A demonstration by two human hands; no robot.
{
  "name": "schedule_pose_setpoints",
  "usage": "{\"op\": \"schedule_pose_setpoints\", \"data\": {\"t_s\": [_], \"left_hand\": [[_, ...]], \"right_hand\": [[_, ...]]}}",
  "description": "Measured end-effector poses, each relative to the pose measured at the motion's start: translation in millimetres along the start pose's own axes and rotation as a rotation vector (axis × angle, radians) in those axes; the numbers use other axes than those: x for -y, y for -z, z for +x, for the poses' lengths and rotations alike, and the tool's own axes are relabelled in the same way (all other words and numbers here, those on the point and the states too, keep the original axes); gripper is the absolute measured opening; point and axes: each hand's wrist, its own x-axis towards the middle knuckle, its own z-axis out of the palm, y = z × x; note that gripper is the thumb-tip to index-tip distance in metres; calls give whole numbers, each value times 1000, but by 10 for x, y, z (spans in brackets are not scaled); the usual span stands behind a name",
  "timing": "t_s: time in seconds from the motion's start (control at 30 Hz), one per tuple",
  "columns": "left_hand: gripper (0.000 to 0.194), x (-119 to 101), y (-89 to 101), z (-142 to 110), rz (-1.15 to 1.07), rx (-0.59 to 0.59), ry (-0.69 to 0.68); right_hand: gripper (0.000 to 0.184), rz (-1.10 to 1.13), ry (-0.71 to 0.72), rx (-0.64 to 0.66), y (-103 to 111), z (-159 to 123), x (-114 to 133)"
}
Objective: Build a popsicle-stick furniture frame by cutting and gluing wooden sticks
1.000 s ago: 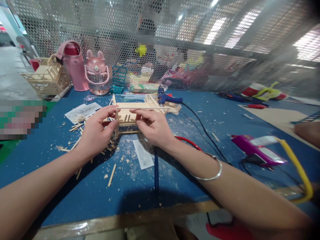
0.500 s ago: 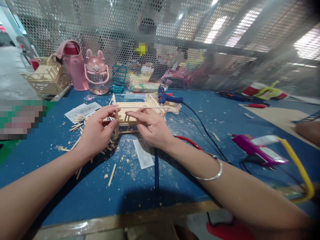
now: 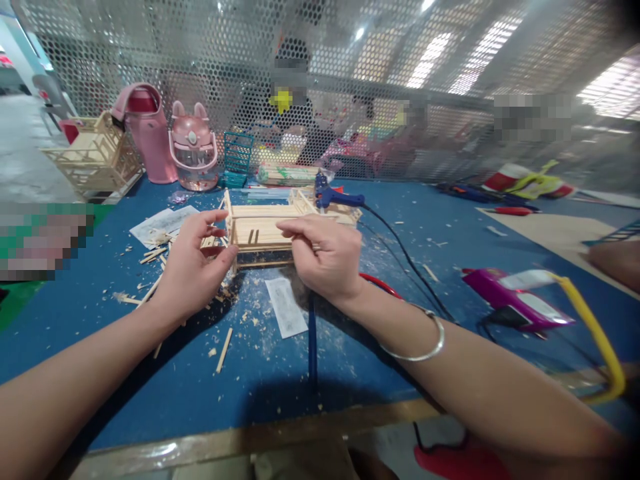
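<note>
In the head view, a small model built of pale wooden sticks (image 3: 265, 233) stands on the blue table, with a slatted floor and upright corner posts. My left hand (image 3: 195, 263) is at its left end, thumb and fingers on either side of the corner post. My right hand (image 3: 327, 257) is over the model's front right part, fingers curled and the index finger bent toward the slats. Whatever lies inside that curl is hidden. Two short dark slots or pieces show on the slats between the hands. Behind the model lies a blue glue gun (image 3: 343, 198) with a black cord.
Loose sticks (image 3: 225, 350), shavings and a paper slip (image 3: 286, 308) lie in front. A purple tool (image 3: 520, 303) with a yellow loop is at right. Pink bottle (image 3: 153, 143), clear jug (image 3: 194, 150) and another stick model (image 3: 95, 157) stand back left, before a perforated metal screen (image 3: 220, 53).
My right hand has moved right and toward me along the model, its fingers curling more and baring the slats. My left hand stays at the corner post, its fingers slightly shifted.
</note>
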Motion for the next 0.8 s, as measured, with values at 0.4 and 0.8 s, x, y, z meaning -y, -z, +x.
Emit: {"op": "schedule_pose_setpoints", "data": {"t_s": [0.4,0.8], "left_hand": [[26,-53,69,-25,108,130,204],[43,99,24,-11,11,92,202]], "right_hand": [[33,-524,-299,647,1027,-328,21],[53,-502,-412,588,1025,-829,13]]}}
